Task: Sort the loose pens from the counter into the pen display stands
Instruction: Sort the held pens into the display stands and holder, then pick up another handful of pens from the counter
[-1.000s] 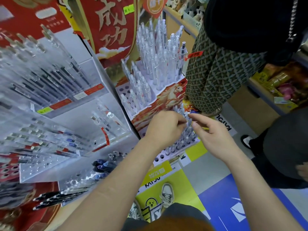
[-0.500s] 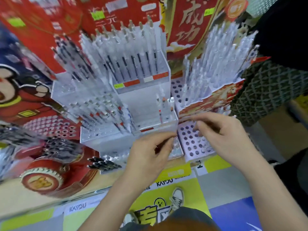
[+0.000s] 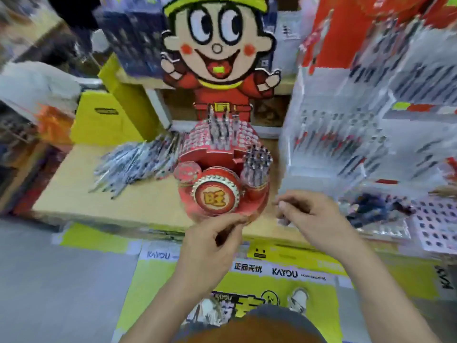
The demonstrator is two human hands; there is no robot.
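The loose pens (image 3: 133,164) are lying in a messy heap on the left side of the bench (image 3: 111,201), nearer its back edge. They are looking light, thin, stiff and smooth, so they may be rolling or slipping. Pinching one round its middle is probably the best way.

The left hand (image 3: 210,248) and the right hand (image 3: 314,219) are hovering at the front edge with fingers curled. The blur is hiding whether they are pinching anything.

The red stand (image 3: 217,191) is sitting just right of the heap, close in front of the hands. Clear stands (image 3: 346,134) are filling the right side.
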